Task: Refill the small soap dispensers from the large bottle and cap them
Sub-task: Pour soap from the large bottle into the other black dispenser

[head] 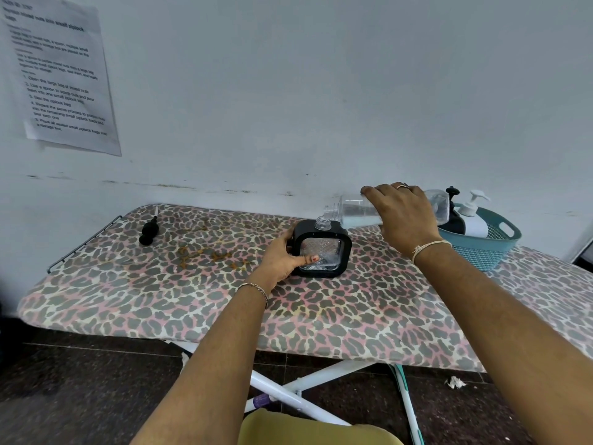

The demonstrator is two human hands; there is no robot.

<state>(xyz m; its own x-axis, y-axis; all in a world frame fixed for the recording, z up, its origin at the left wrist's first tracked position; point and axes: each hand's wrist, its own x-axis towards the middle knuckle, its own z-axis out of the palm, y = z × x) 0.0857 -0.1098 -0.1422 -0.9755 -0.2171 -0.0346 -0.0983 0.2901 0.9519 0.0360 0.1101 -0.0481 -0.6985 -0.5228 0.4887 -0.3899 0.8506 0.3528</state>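
Your left hand (282, 255) curls round the black dispenser (324, 252); your right hand (405, 213) grips the tipped large bottle (353, 207). Its mouth, left of that hand, hangs over the dispenser's neck.

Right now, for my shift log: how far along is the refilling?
Done: the square dispenser is uncapped, its black pump on the board. In hand: the left hand steadies it while the right hand tips the large bottle over its neck. Left: capping it; whether the two capped dispensers in the basket are filled, I cannot tell.
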